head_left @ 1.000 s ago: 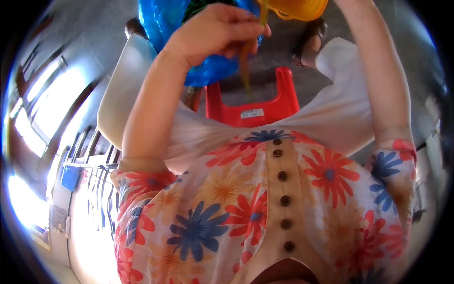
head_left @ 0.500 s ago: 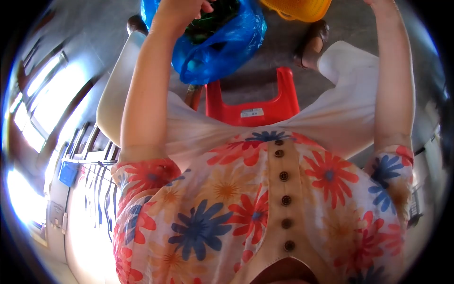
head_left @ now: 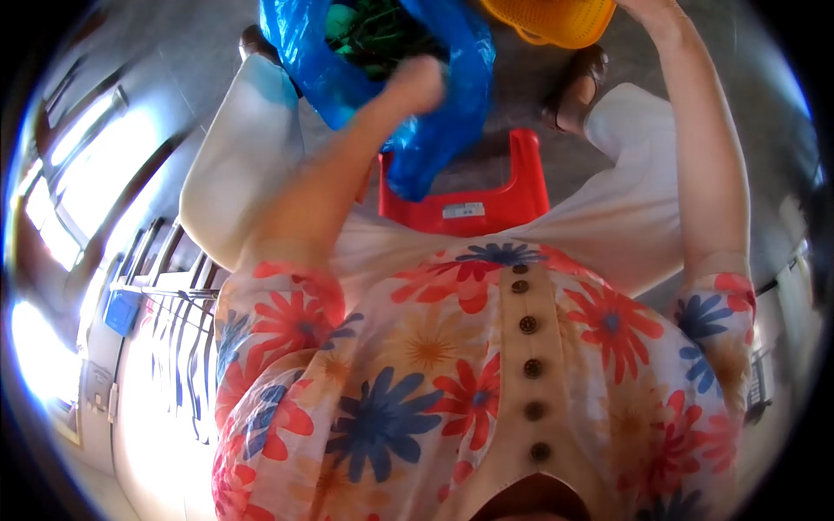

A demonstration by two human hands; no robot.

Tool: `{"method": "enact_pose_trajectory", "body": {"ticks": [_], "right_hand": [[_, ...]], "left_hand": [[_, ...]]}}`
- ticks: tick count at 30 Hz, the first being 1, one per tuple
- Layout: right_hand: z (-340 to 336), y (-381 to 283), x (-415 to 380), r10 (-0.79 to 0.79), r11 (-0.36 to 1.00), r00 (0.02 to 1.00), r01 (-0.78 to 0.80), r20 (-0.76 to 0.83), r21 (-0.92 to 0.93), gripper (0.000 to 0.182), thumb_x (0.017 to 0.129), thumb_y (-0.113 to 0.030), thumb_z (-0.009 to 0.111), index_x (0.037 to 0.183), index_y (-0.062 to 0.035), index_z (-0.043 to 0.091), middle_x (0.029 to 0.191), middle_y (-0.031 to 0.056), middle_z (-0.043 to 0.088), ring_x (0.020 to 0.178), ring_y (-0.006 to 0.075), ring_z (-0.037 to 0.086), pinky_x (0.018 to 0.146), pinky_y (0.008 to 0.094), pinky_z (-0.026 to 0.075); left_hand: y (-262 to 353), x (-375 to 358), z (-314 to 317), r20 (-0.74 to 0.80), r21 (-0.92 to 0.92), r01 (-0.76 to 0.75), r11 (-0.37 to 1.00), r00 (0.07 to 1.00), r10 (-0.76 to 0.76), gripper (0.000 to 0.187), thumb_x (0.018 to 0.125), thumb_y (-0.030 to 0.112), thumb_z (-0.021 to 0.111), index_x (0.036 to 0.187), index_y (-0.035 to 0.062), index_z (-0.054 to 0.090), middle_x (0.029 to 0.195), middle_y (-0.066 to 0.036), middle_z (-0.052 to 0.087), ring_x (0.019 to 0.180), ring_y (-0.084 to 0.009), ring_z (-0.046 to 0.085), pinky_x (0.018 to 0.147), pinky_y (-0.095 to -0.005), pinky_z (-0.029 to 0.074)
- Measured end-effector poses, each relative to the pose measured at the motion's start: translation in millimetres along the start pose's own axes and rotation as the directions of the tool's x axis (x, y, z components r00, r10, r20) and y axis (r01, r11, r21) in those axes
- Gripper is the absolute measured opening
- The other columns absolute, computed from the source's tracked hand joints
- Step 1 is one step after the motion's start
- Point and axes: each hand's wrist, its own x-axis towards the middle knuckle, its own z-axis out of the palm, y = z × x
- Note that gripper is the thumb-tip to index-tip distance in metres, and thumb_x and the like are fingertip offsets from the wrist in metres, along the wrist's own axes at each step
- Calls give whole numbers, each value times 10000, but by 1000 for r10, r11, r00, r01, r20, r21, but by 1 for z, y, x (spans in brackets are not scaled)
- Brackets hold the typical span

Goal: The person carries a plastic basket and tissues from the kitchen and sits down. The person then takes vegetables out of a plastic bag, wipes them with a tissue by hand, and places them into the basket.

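My left hand, smeared by motion, is over the near side of the open blue plastic bag. Its fingers are too blurred to tell whether they grip the bag. Dark green leafy stems and a paler green round piece show inside the bag. At the top edge, my right hand is beside the rim of a yellow plastic basket. The frame cuts off its fingers, so its grip is hidden.
A red plastic stool with a white label stands between my legs, under the bag's hanging edge. My brown shoes rest on the grey floor. A rack stands at the left.
My left hand has moved down and right, toward me, across the bag. The bag's near edge now hangs lower over the stool. My right hand has shifted left, closer to the basket.
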Motion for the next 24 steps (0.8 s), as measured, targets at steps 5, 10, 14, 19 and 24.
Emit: {"method": "enact_pose_trajectory", "body": {"ticks": [5, 10, 14, 19, 24], "right_hand": [[9, -12, -2, -73, 962, 989, 35, 131, 271, 172, 877, -156, 555, 847, 10, 589, 670, 16, 590, 622, 87, 566, 558, 218, 436], [16, -13, -8, -110, 910, 990, 66, 84, 408, 176, 882, -147, 563, 933, 19, 589, 681, -1, 559, 624, 79, 544, 562, 209, 430], [16, -10, -6, -77, 867, 989, 4, 127, 499, 218, 894, -165, 548, 998, 25, 570, 718, 15, 567, 650, 81, 544, 580, 202, 438], [15, -5, 0, -121, 855, 984, 34, 134, 517, 246, 907, -199, 528, 1018, 16, 570, 784, 34, 600, 686, 83, 562, 601, 207, 452], [17, -18, -9, -97, 799, 995, 97, -31, 593, 352, 918, -310, 493, 1022, 17, 571, 831, 36, 605, 752, 91, 568, 645, 205, 444]], "left_hand": [[-59, 25, -1, -318, 91, 102, 991, 946, -68, 326, 765, 113, 516, 1071, 154, 622, 1021, -166, 606, 907, -341, 583, 819, -419, 460], [-48, 40, 20, -275, 191, 79, 978, 961, -24, 317, 803, 137, 489, 1107, 161, 576, 1021, -148, 570, 943, -344, 561, 783, -456, 458], [-43, 27, 7, -230, 300, 18, 954, 972, 54, 251, 772, 118, 483, 968, 91, 637, 1007, -189, 582, 936, -353, 570, 788, -433, 477], [-40, 19, -55, 4, 305, 64, 950, 998, -69, 197, 743, 135, 538, 863, 31, 655, 905, -173, 648, 876, -286, 625, 721, -389, 508], [-22, -23, -116, -60, -543, 18, 839, 996, -60, 235, 793, 249, 622, 892, 36, 634, 735, -24, 630, 608, -98, 564, 532, -222, 424]]}}
